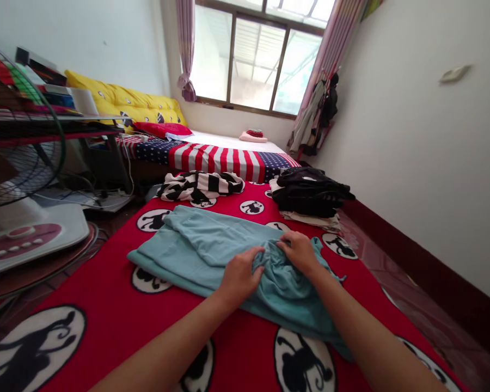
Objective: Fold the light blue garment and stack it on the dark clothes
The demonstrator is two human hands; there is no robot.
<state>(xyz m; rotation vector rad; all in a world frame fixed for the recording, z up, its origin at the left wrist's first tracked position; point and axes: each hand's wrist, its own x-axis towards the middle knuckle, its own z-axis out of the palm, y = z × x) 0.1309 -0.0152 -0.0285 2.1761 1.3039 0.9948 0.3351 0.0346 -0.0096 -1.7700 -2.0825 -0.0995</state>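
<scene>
**Teal garment bunched under both hands**

Red bedding printed with black-and-white monkey medallions [106, 321] fills the lower view, and on it lies the teal garment [204, 245], spread flat toward the left and crumpled at its right end. That crumpled end is where I have both hands. My left hand [240, 275] rests on the cloth with the fingers curled down into a gather of fabric, closed on it. My right hand [299, 251] sits just beside it, fingers also pinching the same bunched ridge of teal cloth, so the fold rises between the two hands. The rest of the garment runs away from the grip to the left and up, while a loose tail trails down under my right forearm.

Beyond the garment, a black-and-white striped cloth [200, 185] lies heaped near the far edge of the red cover. To its right stands a stack of dark folded clothes [308, 190] on a pale piece. Behind them I see a mattress with a stars-and-stripes sheet [224, 158], yellow cushions [126, 103] against the wall, and a window [261, 54] with pink curtains. A fan's base [28, 237] sits at the left.
</scene>
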